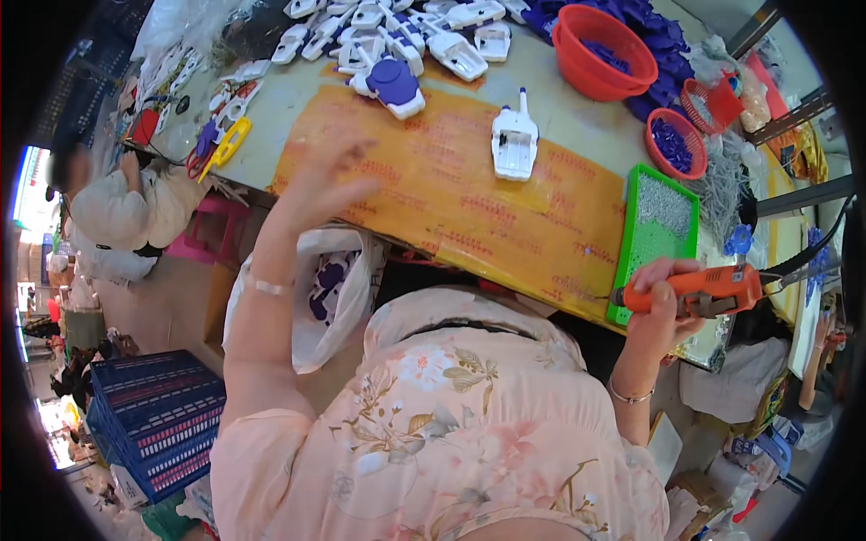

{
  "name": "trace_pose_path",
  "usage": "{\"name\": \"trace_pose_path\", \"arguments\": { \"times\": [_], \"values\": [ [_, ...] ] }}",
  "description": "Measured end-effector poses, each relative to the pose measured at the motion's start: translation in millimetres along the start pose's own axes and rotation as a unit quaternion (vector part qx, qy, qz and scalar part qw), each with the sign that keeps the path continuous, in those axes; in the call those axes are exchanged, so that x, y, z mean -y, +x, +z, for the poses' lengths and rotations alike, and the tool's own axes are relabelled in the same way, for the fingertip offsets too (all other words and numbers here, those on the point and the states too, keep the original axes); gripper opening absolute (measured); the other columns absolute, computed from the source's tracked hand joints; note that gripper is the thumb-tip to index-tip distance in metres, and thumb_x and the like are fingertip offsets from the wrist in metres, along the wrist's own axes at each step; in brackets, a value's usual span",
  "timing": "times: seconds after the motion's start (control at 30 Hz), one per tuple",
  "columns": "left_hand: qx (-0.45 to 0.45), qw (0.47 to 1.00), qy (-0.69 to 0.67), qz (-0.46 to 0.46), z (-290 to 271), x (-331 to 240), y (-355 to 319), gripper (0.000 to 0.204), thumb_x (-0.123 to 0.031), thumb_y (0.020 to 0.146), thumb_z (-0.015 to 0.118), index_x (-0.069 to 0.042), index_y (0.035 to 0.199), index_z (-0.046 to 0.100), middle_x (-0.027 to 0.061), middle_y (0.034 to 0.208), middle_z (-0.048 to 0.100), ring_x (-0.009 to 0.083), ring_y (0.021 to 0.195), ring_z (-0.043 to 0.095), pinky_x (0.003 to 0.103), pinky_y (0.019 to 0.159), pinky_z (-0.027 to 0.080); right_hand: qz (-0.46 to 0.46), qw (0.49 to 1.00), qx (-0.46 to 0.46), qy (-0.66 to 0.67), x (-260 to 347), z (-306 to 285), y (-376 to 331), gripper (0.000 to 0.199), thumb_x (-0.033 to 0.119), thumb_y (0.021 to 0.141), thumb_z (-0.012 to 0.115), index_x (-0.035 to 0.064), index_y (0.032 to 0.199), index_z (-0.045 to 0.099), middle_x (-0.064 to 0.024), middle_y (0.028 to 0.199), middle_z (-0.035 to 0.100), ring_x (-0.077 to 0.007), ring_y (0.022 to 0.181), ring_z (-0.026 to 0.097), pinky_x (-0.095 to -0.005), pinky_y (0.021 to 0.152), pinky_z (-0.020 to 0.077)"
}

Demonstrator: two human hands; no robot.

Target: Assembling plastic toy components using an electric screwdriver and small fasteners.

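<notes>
My right hand [658, 307] is wrapped round an orange electric screwdriver [717, 291], its tip pointing left over the front edge of the table. Fingers apart and a little blurred, my left hand [327, 176] hovers over the left part of the yellow-brown work mat [424, 162] and holds nothing. A white plastic housing [515, 149] with a narrow stem lies open side up on the mat. Beyond my left hand, a white housing with a round purple cover [394, 86] rests at the mat's far edge. A green tray [621, 243] of small metal screws [666, 200] is just beyond the screwdriver.
More white housings [456, 54] are piled at the back. Red baskets [603, 54] and purple parts stand back right. Yellow-handled cutters [230, 144] lie at left. A white bag [347, 311] hangs below the table edge; blue crates [158, 415] stand on the floor. Another person [122, 207] sits at left.
</notes>
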State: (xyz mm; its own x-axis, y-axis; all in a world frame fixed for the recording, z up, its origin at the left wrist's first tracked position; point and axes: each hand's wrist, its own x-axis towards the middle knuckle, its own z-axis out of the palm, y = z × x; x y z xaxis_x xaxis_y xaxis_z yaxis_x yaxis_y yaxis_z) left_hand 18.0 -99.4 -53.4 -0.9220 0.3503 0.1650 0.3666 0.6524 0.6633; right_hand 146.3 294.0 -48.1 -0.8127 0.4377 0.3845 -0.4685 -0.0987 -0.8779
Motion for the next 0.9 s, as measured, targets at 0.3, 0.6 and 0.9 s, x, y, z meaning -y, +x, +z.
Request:
{"name": "trace_pose_path", "arguments": {
  "times": [0.3, 0.6, 0.9],
  "values": [
    [-0.193, 0.968, 0.092, -0.13, -13.5, 133.4, 209.6, 0.088, -0.071, 0.079, 0.065, -0.011, 0.142, 0.056, 0.0322, 0.143, 0.044, 0.0439, 0.133, 0.046, 0.046, 0.112, 0.037, 0.005, 0.999, -0.032, -0.039, 7.4, 2.8, 0.0, 0.032, -0.007, 0.076, 0.056, 0.0006, 0.106, 0.045, -0.006, 0.074, 0.056, -0.0144, 0.067, 0.056, -0.0333, 0.066, 0.0521],
    [-0.137, 0.978, 0.057, -0.144, 5.3, 135.8, 248.0, 0.084, -0.071, 0.072, 0.067, -0.014, 0.135, 0.066, 0.0213, 0.139, 0.06, 0.036, 0.133, 0.052, 0.044, 0.116, 0.032, 0.029, 0.997, -0.038, -0.065, -2.2, 0.7, 5.2, 0.037, -0.002, 0.075, 0.065, 0.003, 0.107, 0.047, -0.0058, 0.079, 0.061, -0.0139, 0.07, 0.059, -0.0327, 0.07, 0.0542],
    [-0.096, 0.993, 0.028, -0.06, 76.6, 76.8, 209.2, 0.063, -0.066, 0.077, 0.066, -0.022, 0.121, 0.075, 0.0222, 0.116, 0.07, 0.0401, 0.119, 0.059, 0.044, 0.107, 0.043, 0.053, 0.994, -0.062, -0.068, -11.7, 0.8, 3.8, 0.043, -0.01, 0.073, 0.068, 0.0034, 0.11, 0.05, -0.006, 0.085, 0.063, -0.014, 0.074, 0.062, -0.0297, 0.071, 0.0532]
  ]
}}
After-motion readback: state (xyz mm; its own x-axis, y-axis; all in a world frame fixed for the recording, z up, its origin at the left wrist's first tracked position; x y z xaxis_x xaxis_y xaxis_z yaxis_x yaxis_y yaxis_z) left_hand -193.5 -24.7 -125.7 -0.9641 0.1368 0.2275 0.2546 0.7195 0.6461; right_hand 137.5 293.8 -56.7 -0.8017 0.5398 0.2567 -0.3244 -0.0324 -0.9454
